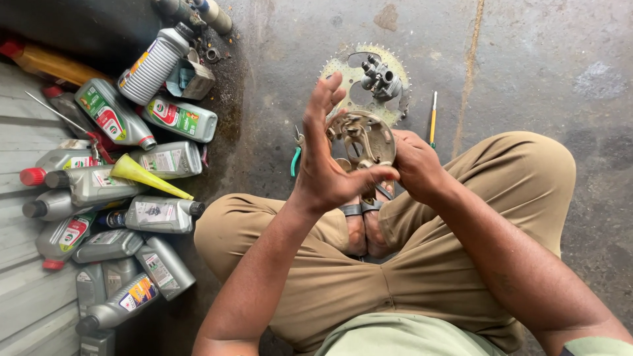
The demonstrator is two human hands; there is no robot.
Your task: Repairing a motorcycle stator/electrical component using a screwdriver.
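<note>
A round metal brake plate (366, 137) is held above the crossed legs, gripped at its right edge by the right hand (417, 165); the left hand (324, 161) is spread open, only its thumb pressed to the plate's lower rim. Bare concrete floor (527, 72) is left open to the right. To the left, room is crowded by grey oil bottles (158, 214) and a yellow funnel (146, 175). Beyond, a sprocket (369, 79), a screwdriver (433, 117) and pliers (296, 157) are seen.

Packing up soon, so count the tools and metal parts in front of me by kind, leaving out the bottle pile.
Brake plate, held by the right hand: 1
Sprocket: 1
Grey metal part on the sprocket: 1
Pliers: 1
Screwdriver: 1
Total: 5
</note>
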